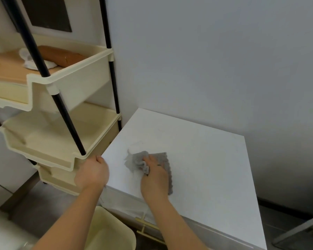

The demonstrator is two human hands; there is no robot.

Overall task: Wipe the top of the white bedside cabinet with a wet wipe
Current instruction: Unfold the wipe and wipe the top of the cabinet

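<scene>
The white bedside cabinet (206,168) stands in the corner against a grey wall, its flat top facing me. A grey wet wipe (163,157) lies crumpled on the left part of that top. My right hand (154,179) lies on the wipe, palm down, and presses it to the surface with its fingers bunching the cloth. My left hand (92,173) grips the cabinet's left edge near the front corner, fingers curled over the rim.
A cream tiered trolley (65,83) with black poles stands close to the cabinet's left side; its top tray holds a brown roll (61,55) and white cloth. A cream bin (108,233) sits below my arms. A gold drawer handle (145,226) shows on the cabinet front.
</scene>
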